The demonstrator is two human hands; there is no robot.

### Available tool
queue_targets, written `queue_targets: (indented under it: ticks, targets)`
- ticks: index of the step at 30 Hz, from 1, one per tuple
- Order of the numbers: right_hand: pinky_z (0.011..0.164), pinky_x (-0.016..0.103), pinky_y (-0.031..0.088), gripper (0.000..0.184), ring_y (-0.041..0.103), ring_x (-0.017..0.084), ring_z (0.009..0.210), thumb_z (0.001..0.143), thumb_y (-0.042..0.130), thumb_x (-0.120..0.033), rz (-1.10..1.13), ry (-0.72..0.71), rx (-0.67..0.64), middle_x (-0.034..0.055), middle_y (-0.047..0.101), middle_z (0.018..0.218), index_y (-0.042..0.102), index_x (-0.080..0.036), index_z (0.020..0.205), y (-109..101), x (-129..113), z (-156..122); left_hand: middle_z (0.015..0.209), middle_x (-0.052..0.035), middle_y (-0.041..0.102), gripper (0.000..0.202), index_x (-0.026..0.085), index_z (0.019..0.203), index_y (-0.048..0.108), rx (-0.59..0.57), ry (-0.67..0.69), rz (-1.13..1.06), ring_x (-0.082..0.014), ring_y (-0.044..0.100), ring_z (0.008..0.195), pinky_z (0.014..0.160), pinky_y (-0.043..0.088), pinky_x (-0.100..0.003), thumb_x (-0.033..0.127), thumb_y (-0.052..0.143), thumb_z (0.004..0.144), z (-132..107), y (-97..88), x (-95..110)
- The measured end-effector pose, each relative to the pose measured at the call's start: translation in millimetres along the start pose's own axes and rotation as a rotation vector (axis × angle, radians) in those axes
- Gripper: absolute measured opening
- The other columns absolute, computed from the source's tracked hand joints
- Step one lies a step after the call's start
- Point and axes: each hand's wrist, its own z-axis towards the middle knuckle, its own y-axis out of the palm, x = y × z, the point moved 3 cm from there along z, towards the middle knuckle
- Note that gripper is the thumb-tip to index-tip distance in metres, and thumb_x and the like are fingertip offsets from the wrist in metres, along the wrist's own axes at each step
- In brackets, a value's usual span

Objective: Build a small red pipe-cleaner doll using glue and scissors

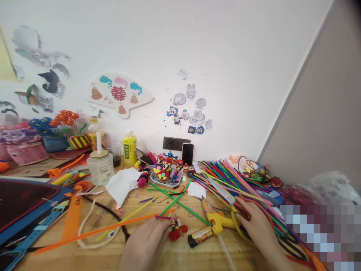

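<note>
On the wooden counter (132,226), just left of a yellow hot glue gun (217,222), the left hand (143,244) pinches a small fuzzy pipe-cleaner figure (175,226) with red chenille feet in its fingers, while the right hand (254,226) clenches the dark handle of steel scissors (222,192) just beyond the gun.

Left hand (145,244) beside a small pipe-cleaner figure (175,227)

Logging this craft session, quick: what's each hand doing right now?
Left hand: closed, pinching a magenta pipe cleaner on a small pipe-cleaner figure.
Right hand: closed around the handles of yellow-handled scissors.
</note>
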Motion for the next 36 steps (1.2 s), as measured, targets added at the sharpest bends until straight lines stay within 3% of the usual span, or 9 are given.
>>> queue_targets:
  ticks: [4,8,13,15,17,22,24,30,36]
  targets:
    - [0.082,0.039,0.046,0.035,0.059,0.026,0.093,0.076,0.051,-0.021,-0.056,-0.009,0.015,0.0123,0.064,0.099,0.06,-0.012,0.109,5,11,2,0.077,-0.0069,0.073,0.018,0.017,0.096,0.059,0.003,0.171,0.098,-0.0181,0.067,0.067,0.063,0.049,-0.024,0.015,0.046,0.084,-3,-1.5,6]
    - [0.083,0.038,0.045,0.029,0.059,0.026,0.092,0.077,0.051,-0.021,-0.073,-0.052,0.016,0.0111,0.067,0.098,0.065,-0.013,0.101,8,15,6,0.074,-0.0046,0.073,0.018,0.018,0.092,0.06,0.042,0.205,0.145,-0.0168,0.067,0.066,0.064,0.049,-0.025,0.014,0.044,0.084,-3,-1.7,9]
    - [0.079,0.04,0.044,0.022,0.058,0.027,0.088,0.078,0.053,-0.025,-0.109,-0.079,0.139,0.0106,0.068,0.092,0.069,-0.017,0.09,-3,16,14,0.066,-0.0028,0.073,0.024,0.017,0.086,0.06,0.146,0.28,0.185,-0.0157,0.066,0.06,0.057,0.049,-0.025,0.016,0.036,0.089,1,-3.8,16]
    - [0.081,0.041,0.043,0.023,0.057,0.027,0.09,0.082,0.049,-0.027,-0.081,-0.081,0.175,0.0119,0.067,0.093,0.068,-0.016,0.088,-8,1,14,0.065,-0.0029,0.072,0.022,0.016,0.085,0.059,0.138,0.283,0.173,-0.0156,0.066,0.058,0.055,0.049,-0.025,0.016,0.038,0.088,2,-3.3,18]
    - [0.08,0.04,0.043,0.023,0.057,0.026,0.09,0.084,0.047,-0.029,0.046,-0.136,0.155,0.011,0.066,0.092,0.067,-0.017,0.089,-10,-30,8,0.063,-0.0026,0.071,0.021,0.016,0.086,0.059,0.115,0.29,0.138,-0.015,0.065,0.055,0.052,0.049,-0.024,0.015,0.038,0.088,2,-2.4,19]
    - [0.068,0.028,0.046,0.011,0.059,0.017,0.076,0.084,0.054,-0.026,0.506,-0.388,-0.195,0.0021,0.067,0.079,0.065,-0.023,0.085,-2,-138,-26,0.066,-0.0035,0.071,0.019,0.015,0.09,0.059,0.065,0.288,0.101,-0.0149,0.066,0.057,0.054,0.05,-0.024,0.014,0.04,0.087,-3,1.8,19]
    - [0.066,0.027,0.044,0.008,0.059,0.017,0.075,0.082,0.057,-0.025,0.541,-0.429,-0.201,0.0023,0.066,0.079,0.063,-0.021,0.083,1,-165,-38,0.065,-0.0034,0.071,0.018,0.016,0.09,0.058,0.06,0.269,0.101,-0.0147,0.066,0.058,0.055,0.05,-0.023,0.016,0.04,0.087,-7,4.0,19]
    - [0.054,0.024,0.038,0.02,0.054,0.015,0.061,0.085,0.048,-0.024,0.517,-0.386,-0.008,0.0013,0.06,0.063,0.056,-0.018,0.067,12,-183,-49,0.066,-0.005,0.071,0.02,0.013,0.098,0.056,0.045,0.244,0.097,-0.0142,0.066,0.057,0.054,0.051,-0.023,0.018,0.04,0.088,-15,10.0,18]
    - [0.056,0.025,0.04,0.022,0.053,0.016,0.064,0.089,0.037,-0.018,0.477,-0.396,0.129,0.0039,0.06,0.069,0.055,-0.017,0.077,18,-188,-59,0.068,-0.0046,0.071,0.019,0.016,0.097,0.057,0.048,0.171,0.034,-0.0129,0.066,0.056,0.053,0.051,-0.021,0.02,0.04,0.088,-17,10.3,20]
